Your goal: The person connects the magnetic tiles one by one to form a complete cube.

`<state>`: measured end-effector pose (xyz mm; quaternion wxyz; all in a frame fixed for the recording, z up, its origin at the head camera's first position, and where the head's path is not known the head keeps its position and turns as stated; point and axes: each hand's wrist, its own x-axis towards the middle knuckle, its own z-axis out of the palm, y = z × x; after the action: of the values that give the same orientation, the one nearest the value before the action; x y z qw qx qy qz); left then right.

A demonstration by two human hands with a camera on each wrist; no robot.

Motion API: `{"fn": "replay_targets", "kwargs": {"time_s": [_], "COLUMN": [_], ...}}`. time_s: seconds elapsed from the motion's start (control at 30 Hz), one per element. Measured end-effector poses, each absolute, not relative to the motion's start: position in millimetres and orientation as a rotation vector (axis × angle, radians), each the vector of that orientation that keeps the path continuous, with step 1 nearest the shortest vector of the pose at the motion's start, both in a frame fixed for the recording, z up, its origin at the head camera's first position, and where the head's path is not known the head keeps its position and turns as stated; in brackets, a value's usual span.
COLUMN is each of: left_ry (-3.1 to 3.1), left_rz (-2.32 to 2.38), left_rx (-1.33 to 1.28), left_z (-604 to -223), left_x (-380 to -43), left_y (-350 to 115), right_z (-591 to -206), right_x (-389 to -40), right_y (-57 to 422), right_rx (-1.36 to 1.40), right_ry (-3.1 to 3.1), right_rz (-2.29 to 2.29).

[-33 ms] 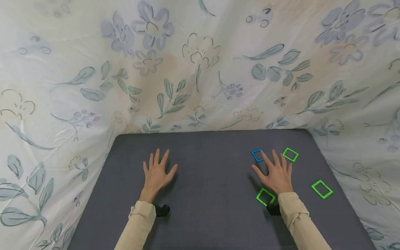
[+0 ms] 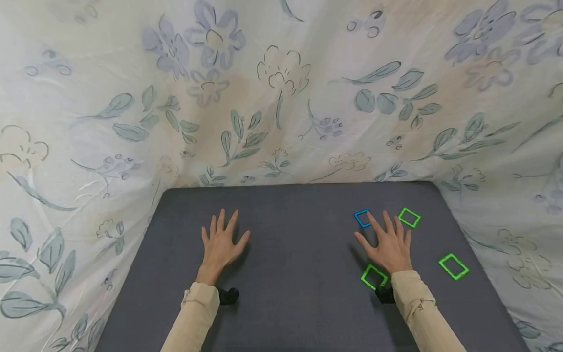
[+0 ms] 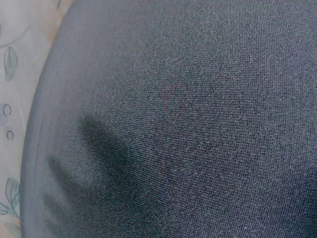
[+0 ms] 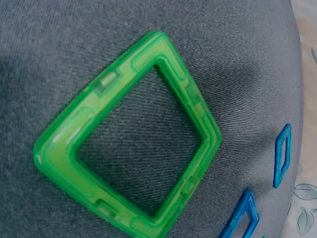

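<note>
Count: four square frame tiles on the worktop (image 2: 299, 313), three green and one blue. The blue square tile (image 2: 362, 218) lies at the tip of your right hand's forefinger; whether they touch is unclear. One green square tile (image 2: 409, 217) sits just beyond your little finger, a second green tile (image 2: 374, 276) lies just beside your wrist (the right wrist view fills with it (image 4: 131, 136)), and a third green tile (image 2: 453, 266) rests apart toward the right edge.

Your right hand (image 2: 387, 244) lies flat, palm down, fingers straight and spread, grip closed on nothing. Your left hand (image 2: 221, 244) lies the same way, well apart from every tile.

Surface: dark grey knit fabric over the worktop. Surroundings: a pale floral sheet (image 2: 281, 98) hangs behind and drapes down both sides.
</note>
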<state>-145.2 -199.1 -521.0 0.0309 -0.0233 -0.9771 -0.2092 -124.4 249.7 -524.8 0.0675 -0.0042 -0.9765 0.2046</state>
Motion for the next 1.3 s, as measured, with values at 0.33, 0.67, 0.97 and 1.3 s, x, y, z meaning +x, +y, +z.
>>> {"fn": "replay_targets", "kwargs": {"time_s": [0.33, 0.67, 0.97, 1.3], "left_ry": [-3.028, -3.064, -3.003, -2.922], "left_rz": [-0.635, -0.625, -0.683, -0.749], "left_rx": [-0.061, -0.052, -0.164, -0.403], "left_z": [-523, -521, -523, -518], "left_x": [-147, -151, -147, -146], "left_y": [-196, -191, -180, -141], "right_z": [-528, -531, -532, -532], "right_x": [-123, -121, -105, -70], "right_y": [254, 258, 264, 280], "right_rx": [-0.013, -0.07, -0.092, -0.141], "right_ry": [-2.941, -2.893, -2.905, -2.876], "right_rz": [0.604, 0.671, 0.662, 0.723]}}
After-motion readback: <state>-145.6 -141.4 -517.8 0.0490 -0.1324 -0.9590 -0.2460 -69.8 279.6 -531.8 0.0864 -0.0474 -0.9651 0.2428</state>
